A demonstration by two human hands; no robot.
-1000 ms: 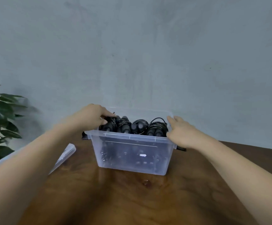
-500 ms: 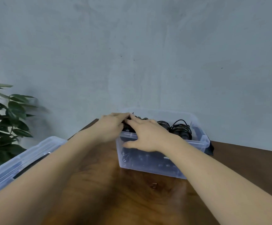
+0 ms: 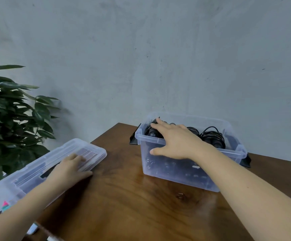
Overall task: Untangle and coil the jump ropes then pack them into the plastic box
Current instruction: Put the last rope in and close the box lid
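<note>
1. One plastic box (image 3: 176,169) stands on the wooden table (image 3: 132,197), toward 2 o'clock from the table's middle. It looks light and thin-walled, so likely flexes under a squeeze. The rim, or the two ends, is the place to hold it. Its far wall is hard to read against the grey wall behind.
2. One clear lid (image 3: 90,148) lies at 9 o'clock, overhanging the table edge. It is probably light, slick and a little bendy, so best lifted by its two long edges. Its near end runs behind the forearm.
3. Several black jump ropes (image 3: 211,136) sit coiled inside the box, packed up to the rim. The cords look springy, so the coils may loosen; taking them by the handles seems safest. How many there are cannot be counted, since the cloudy wall blurs the lower ones.
4. Right hand (image 3: 176,141) lies open over the near rim at 10 o'clock of the box, fingers straight on the ropes, thumb against the front wall.
5. Left hand (image 3: 70,166) rests flat on the lid, fingers spread, clasping nothing; motion blur softens it.
6. Two black latches (image 3: 133,138) hang at the box's 9 and 3 o'clock ends, partly hidden.
</note>
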